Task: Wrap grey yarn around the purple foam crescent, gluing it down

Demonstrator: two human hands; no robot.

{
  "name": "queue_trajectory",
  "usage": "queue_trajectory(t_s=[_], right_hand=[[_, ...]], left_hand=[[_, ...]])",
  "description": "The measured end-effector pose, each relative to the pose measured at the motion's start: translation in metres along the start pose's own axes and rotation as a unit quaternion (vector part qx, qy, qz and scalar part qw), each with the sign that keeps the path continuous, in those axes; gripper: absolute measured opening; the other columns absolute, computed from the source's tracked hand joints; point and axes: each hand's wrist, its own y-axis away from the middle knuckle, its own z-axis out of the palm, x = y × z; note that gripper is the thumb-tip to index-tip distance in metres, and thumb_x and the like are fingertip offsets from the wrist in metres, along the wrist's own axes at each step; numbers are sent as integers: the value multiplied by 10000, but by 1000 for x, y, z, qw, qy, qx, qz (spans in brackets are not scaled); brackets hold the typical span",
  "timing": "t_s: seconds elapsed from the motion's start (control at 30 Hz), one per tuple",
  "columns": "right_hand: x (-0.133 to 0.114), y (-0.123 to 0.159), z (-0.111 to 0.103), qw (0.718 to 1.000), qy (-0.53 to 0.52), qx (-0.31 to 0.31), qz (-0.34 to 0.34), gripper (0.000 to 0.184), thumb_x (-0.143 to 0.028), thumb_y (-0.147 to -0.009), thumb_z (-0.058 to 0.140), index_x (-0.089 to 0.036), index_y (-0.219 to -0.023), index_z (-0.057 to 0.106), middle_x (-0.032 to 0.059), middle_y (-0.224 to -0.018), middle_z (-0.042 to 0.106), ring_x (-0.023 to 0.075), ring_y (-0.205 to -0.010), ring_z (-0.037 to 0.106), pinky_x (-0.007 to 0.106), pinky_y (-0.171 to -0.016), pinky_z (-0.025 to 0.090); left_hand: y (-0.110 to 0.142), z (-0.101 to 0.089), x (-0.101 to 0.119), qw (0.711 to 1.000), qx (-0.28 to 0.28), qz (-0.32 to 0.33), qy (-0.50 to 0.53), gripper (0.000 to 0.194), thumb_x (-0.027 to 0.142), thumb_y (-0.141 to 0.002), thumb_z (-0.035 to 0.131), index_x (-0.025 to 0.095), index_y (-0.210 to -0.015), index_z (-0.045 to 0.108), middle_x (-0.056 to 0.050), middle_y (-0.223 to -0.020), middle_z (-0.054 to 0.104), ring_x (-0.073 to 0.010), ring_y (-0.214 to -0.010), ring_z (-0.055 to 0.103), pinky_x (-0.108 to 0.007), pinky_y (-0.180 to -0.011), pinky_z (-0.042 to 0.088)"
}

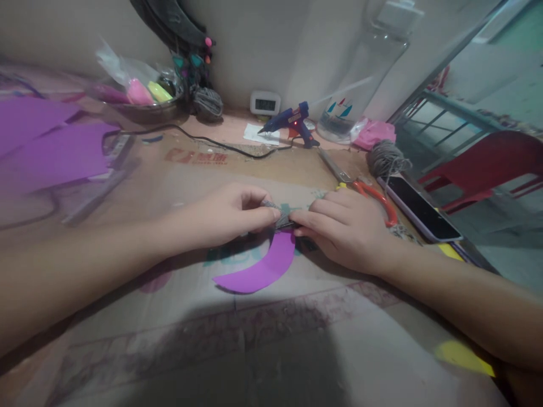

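purple crescent strip (265,270) | lower tip pointing left | grey yarn (285,217) at upper end | over cardboard (360,322)

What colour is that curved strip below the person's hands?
The curved strip is plain purple, best seen in the head view.

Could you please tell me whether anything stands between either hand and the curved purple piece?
Only some grey material, between the left hand and right hand, at the far end of the curved purple piece; nothing visible blocks its bare part.
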Motion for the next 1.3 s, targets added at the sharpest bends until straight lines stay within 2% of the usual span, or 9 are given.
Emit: queue_trajectory(t_s=[0.13, 0.3, 0.47, 1.0, 1.3], right_hand=[[0, 1, 1, 1000, -21, 2, 11, 257, -324, -948, 513, -138, -920, 688, 18, -628, 603, 142, -595, 489, 292, -573, 306], [-1, 1, 0, 996, -75, 3, 55, 319, -332, -966, 462, -110, -962, 691, 46, -671, 613, 143, -614, 505, 280, -578, 325], [-1, 2, -2, 995, -78, -8, 64, 300, -334, -960, 469, -124, -977, 683, 44, -681, 615, 144, -622, 513, 284, -599, 330], [-6, -1, -6, 999, -7, -17, 34, 274, -351, -948, 508, -146, -961, 688, 32, -662, 626, 145, -608, 496, 295, -588, 297], [-3, 3, -3, 1000, -13, -10, 26, 225, -335, -940, 532, -162, -965, 674, 18, -662, 632, 144, -610, 507, 295, -592, 316]], left_hand=[[1, 0, 0, 1000, -4, 0, 1, 262, 376, -873, 524, 179, -710, 583, 22, -593, 573, -84, -492, 450, -205, -428, 330], [1, 1, 0, 1000, 9, 3, -3, 269, 388, -870, 530, 181, -700, 566, 27, -589, 566, -79, -490, 442, -194, -430, 334], [2, 1, 0, 1000, 9, -4, 8, 271, 405, -863, 536, 186, -708, 574, 25, -598, 584, -84, -491, 462, -194, -431, 344], [2, 2, 1, 999, 27, 18, -20, 265, 397, -849, 540, 179, -710, 598, 19, -585, 585, -91, -488, 469, -204, -445, 344], [2, 2, 0, 999, 23, 17, -19, 270, 397, -858, 537, 179, -707, 585, 15, -585, 574, -91, -492, 466, -198, -438, 346]])
